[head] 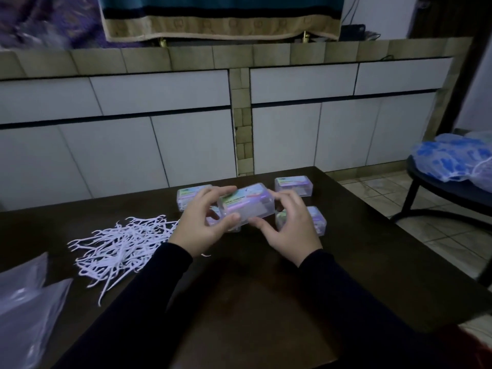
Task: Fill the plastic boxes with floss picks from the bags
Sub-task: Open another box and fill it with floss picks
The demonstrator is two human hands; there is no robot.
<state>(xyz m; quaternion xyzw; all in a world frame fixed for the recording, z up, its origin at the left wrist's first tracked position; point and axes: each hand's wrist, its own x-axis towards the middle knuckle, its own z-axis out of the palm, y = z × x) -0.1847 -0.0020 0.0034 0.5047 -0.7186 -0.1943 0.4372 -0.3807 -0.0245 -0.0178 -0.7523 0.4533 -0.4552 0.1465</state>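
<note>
Cabinets with pale doors fill the background at 12 o'clock, under a tiled ledge draped with a striped cloth. Nearer the camera, a dark wooden table spans the lower view. At its 8 o'clock edge lies a clear plastic bag, flattened. At 3 o'clock, off the table, a dark stool carries a bundle of blue-and-clear plastic.

Loose white floss picks sprawl in a pile at 9 o'clock, just beside the left sleeve. Two dark-sleeved arms reach toward table centre. The left hand grips the near end of a clear plastic box, thumb on its front, fingers curled over its top. The right hand curls round the box's other end, fingertips touching it. The box is tilted and lifted above the table, its labelled lid up.

Four more labelled boxes sit behind and beneath the hands: one at 11 o'clock, one at 1 o'clock, one at 3 o'clock, and one largely hidden under the held box.
</note>
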